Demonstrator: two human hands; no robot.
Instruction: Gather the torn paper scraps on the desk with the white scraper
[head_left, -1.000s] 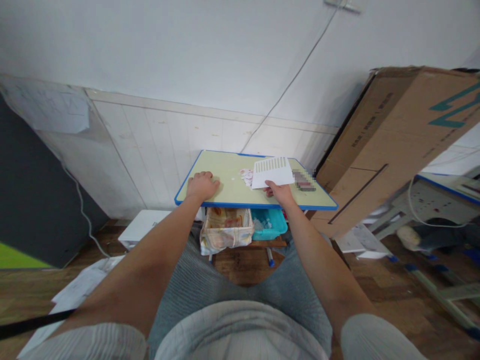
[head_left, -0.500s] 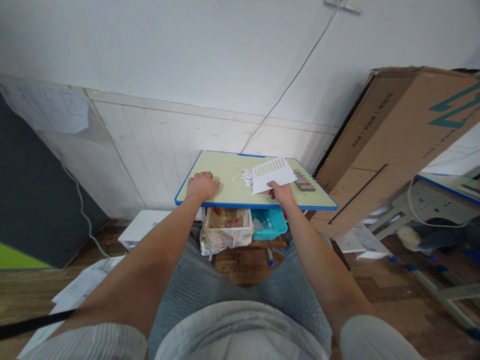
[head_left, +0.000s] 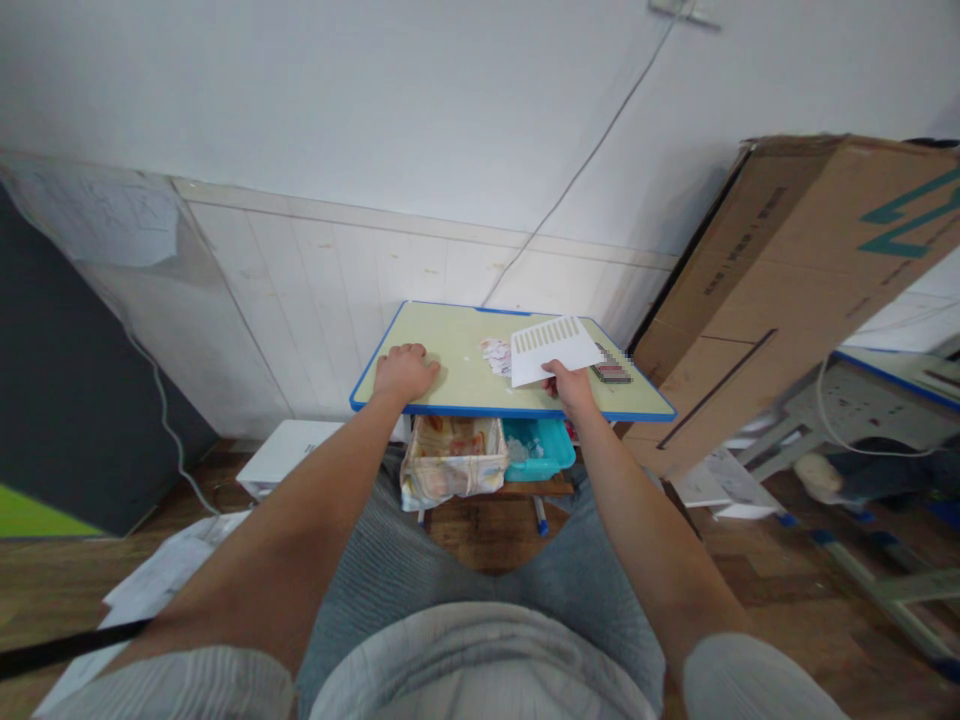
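Observation:
My right hand [head_left: 568, 385] grips the lower edge of a white card [head_left: 553, 357] that has a row of slots or stripes along its top; the thumb lies on top of it. The card is held tilted over the right half of the small desk [head_left: 450, 335], which has a pale yellow top and blue edge. Just left of the card lies a pile of small paper scraps [head_left: 496, 355]. My left hand [head_left: 406, 373] rests palm down on the desk's left side, fingers spread, with nothing in it. A pixelated dark item [head_left: 613, 366] lies right of the card.
Under the desktop sit a fabric-lined basket [head_left: 456, 470] and a turquoise plastic bin [head_left: 541, 466] with clear bits inside. A tall cardboard box [head_left: 772, 300] leans at the right. A white box [head_left: 289, 450] stands on the floor at the left. A cable [head_left: 581, 170] runs down the wall behind.
My right hand has shifted slightly to the right with the card, uncovering more of the paper scraps. My left hand has stayed in place.

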